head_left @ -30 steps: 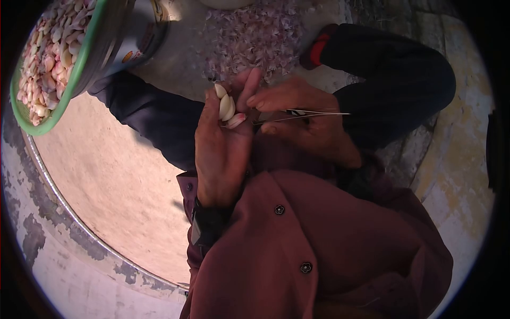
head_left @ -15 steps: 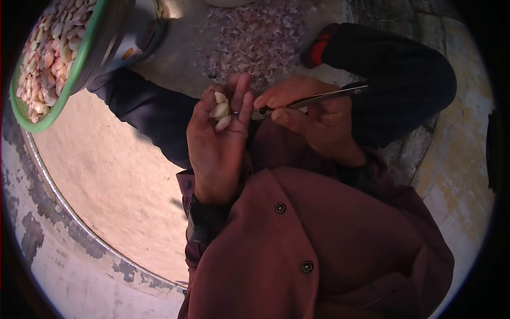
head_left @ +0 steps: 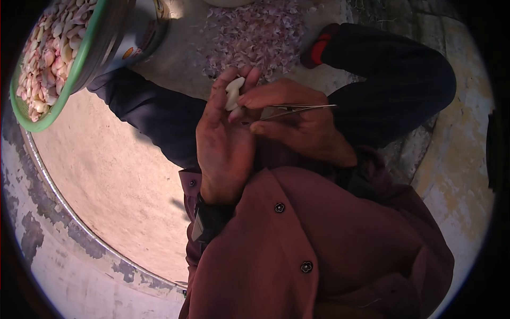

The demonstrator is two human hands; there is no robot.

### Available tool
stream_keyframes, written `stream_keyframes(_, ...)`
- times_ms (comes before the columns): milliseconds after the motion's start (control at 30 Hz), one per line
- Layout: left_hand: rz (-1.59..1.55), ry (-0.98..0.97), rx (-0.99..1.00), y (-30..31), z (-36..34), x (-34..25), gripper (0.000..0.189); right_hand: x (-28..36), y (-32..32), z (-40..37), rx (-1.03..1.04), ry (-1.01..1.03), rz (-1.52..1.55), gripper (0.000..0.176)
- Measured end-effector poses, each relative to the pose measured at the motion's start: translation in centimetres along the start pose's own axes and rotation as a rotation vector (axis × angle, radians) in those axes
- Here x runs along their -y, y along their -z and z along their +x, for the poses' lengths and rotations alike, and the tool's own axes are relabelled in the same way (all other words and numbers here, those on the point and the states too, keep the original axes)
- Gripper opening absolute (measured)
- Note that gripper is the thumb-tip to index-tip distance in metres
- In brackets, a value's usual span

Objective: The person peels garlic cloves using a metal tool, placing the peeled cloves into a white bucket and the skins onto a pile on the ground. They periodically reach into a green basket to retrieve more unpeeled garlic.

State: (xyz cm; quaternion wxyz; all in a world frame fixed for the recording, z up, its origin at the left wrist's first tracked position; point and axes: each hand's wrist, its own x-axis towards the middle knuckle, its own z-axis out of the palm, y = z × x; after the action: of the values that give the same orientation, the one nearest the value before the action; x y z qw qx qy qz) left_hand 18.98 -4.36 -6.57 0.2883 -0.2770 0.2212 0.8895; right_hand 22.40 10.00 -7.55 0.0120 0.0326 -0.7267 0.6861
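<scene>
Peeled white garlic cloves [head_left: 232, 94] rest in the fingers of my left hand [head_left: 226, 141], which is palm up with its fingers curled round them. My right hand [head_left: 305, 119] grips a pair of metal tweezers [head_left: 308, 107]; their two thin arms meet at the end that sticks out to the right past the hand. The thumb and forefinger of this hand reach across to the left palm, with the forefinger right at the lower end of the cloves. The working tips of the tweezers are mostly hidden between the fingers.
A green-rimmed basket [head_left: 91, 53] full of garlic cloves [head_left: 56, 58] stands at the upper left, with a white bucket [head_left: 141, 42] beside it. Purplish garlic skins [head_left: 255, 37] lie heaped on the ground between my bent legs [head_left: 393, 80].
My left hand has curled its fingers and turned the cloves more upright. My right hand has shifted left to meet them, and the tweezers now show edge-on.
</scene>
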Motion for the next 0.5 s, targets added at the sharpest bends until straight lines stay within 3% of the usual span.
stream_keyframes(100,0.262,-0.074,0.124,0.0,-0.2,0.35,0.035,-0.34,0.0,0.34,-0.003,0.13,-0.116,0.027)
stream_keyframes(233,0.221,-0.069,0.084,-0.27,-0.4,0.55,0.035,-0.17,0.16,0.75,0.061,0.259,-0.359,0.025)
stream_keyframes(333,0.223,-0.066,0.053,-0.39,-0.29,0.59,0.034,-0.32,0.57,0.34,0.083,0.209,-0.345,0.023)
stream_keyframes(400,0.053,-0.012,-0.011,-0.42,0.03,0.61,0.034,-0.02,0.4,0.41,0.047,0.167,-0.268,0.021)
stream_keyframes(500,-0.024,-0.009,0.031,0.1,0.25,0.8,0.035,-0.06,0.35,0.39,0.008,0.114,-0.148,0.019)
